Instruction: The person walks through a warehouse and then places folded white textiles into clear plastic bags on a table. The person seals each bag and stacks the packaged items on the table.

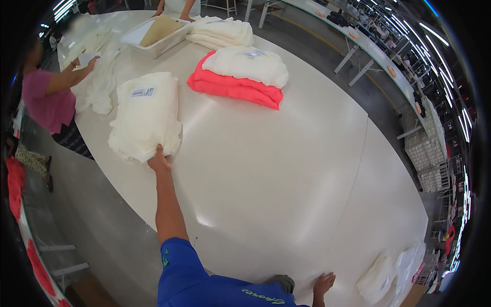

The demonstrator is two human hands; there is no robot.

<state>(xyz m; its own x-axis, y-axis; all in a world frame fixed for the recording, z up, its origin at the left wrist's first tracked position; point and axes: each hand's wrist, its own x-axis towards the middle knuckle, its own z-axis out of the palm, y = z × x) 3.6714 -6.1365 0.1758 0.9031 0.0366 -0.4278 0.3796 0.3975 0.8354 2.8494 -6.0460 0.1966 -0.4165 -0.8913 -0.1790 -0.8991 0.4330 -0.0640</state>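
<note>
My left hand (159, 160) grips the near edge of a stack of folded cream garments (147, 111), thumb on top, fingers partly hidden beneath. A printed label lies on the stack's upper part. My right hand (325, 283) is at the table's near edge, fingers apart, holding nothing. Beyond, a folded white garment (245, 67) with a label rests on a folded coral-pink garment (234, 86). Farther back are folded cream garments (220, 32) beside a white plastic basket (155, 50) that holds a tan piece and a white piece.
At the left, a person in a pink top (50, 96) holds a white sheet beside loose cream garments (96, 84). Another person's hands touch the far table edge. A cream garment (378, 276) and clear plastic bags (408, 268) lie at the right corner of the white table (268, 165).
</note>
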